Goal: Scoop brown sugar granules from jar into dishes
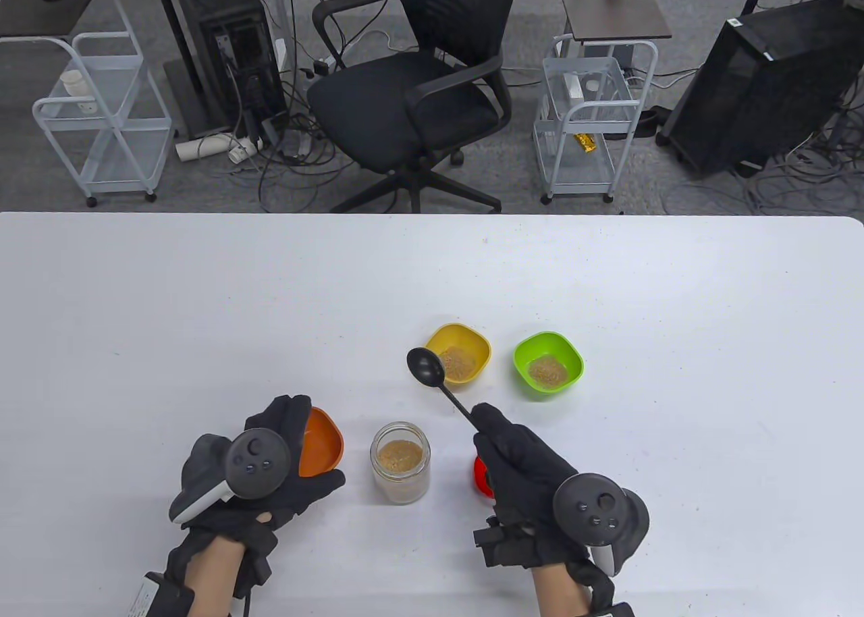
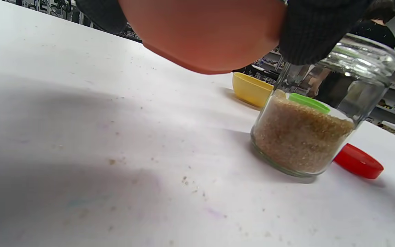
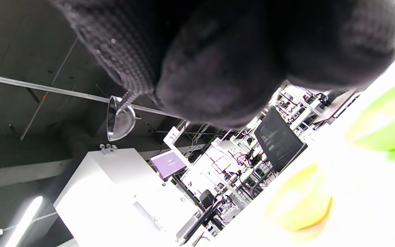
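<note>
Gripping an orange dish (image 1: 320, 443): the left hand (image 1: 270, 462), near the table's (image 1: 202, 306) front edge and left of centre, fingers curled over the dish's rim. In the left wrist view, showing that dish (image 2: 204, 34) lifted clear of the tabletop and tipped, with gloved fingers (image 2: 314, 31) wrapped on its edge.

Standing upright just right of the orange dish, near the front edge: an open glass jar (image 1: 400, 462), partly filled with brown sugar granules (image 1: 399, 456). Lying flat on the table just right of the jar, largely hidden under the right hand: a red lid (image 1: 480, 476).

Pinching the handle of a black spoon (image 1: 437, 381): the right hand (image 1: 533, 489), fingers closed round the handle's lower end. Pointing up and to the left, the spoon, its bowl hanging at the left rim of a yellow dish (image 1: 459, 352); looking empty, that bowl.

Sitting side by side toward the table's middle, apart from each other: the yellow dish and a green dish (image 1: 548, 362), each carrying a small heap of sugar.

Mostly blocked by the dark glove, the right wrist view, with both dishes blurred at its right side.
</note>
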`<state>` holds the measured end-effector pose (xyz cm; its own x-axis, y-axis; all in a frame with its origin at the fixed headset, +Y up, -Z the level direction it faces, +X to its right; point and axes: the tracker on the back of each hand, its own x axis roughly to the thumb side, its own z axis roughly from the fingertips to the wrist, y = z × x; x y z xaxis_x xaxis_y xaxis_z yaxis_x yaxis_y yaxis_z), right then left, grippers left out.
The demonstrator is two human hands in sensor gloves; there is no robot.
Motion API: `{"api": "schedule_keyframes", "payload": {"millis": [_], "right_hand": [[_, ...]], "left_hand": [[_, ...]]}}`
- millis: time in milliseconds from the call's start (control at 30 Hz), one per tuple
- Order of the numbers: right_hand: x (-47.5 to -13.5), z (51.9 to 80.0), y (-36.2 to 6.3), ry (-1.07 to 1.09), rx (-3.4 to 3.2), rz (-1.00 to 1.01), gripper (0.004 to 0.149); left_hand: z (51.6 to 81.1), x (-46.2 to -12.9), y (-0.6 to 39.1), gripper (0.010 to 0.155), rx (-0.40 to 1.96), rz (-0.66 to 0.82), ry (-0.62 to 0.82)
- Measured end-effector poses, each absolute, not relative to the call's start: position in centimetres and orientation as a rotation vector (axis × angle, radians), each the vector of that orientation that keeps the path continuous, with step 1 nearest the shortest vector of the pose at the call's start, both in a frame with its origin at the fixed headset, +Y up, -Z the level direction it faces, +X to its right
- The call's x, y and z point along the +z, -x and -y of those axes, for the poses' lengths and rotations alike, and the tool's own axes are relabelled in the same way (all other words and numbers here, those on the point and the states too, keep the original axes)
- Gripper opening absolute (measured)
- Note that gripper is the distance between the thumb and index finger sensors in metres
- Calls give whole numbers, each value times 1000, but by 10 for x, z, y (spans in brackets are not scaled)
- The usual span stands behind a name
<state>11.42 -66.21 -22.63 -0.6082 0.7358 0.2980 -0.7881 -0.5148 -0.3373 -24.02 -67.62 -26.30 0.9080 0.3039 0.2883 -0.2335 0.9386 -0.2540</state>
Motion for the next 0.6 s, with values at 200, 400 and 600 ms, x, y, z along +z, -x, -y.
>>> {"api": "schedule_keyframes", "payload": {"millis": [200,400,600], "right_hand": [[-235,668,-111,-137,2103,385,37],[-242,658,-102,-190,2273,328,37],[-246,625,-97,-305,2522,284,37]], "left_hand": [[677,-267,238,110,308,344,234],[683,-270,243,110,304,310,254],[685,-270,243,109,296,303,265]]}}
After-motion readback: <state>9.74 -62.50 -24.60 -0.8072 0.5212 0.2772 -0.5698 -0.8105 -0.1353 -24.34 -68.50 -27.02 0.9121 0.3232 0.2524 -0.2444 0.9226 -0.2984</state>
